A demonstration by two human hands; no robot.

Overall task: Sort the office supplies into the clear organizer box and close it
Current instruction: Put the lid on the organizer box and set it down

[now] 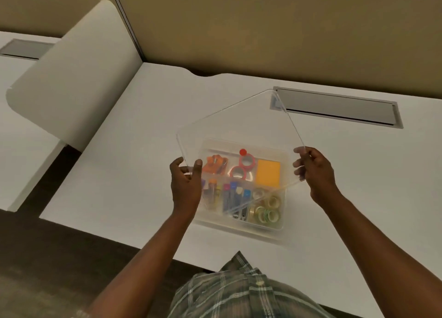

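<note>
Organizer box (239,227), clear, w/ sorted supplies (270,216), on surface (119,174) front-centre, uncovered; lid (239,126) above it, turned cornerwise, left hand (186,186) & right hand (313,171) each pinching an edge; risk: lowered unsquared, lid lands crooked, won't seat, or slips from pinch.

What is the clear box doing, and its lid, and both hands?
Clear plastic organizer box: open, compartments filled, resting on the white desk.
Clear flat plastic lid: off, held tilted above the box.
Left hand: grips lid's left corner.
Right hand: pinches lid's right corner.
</note>
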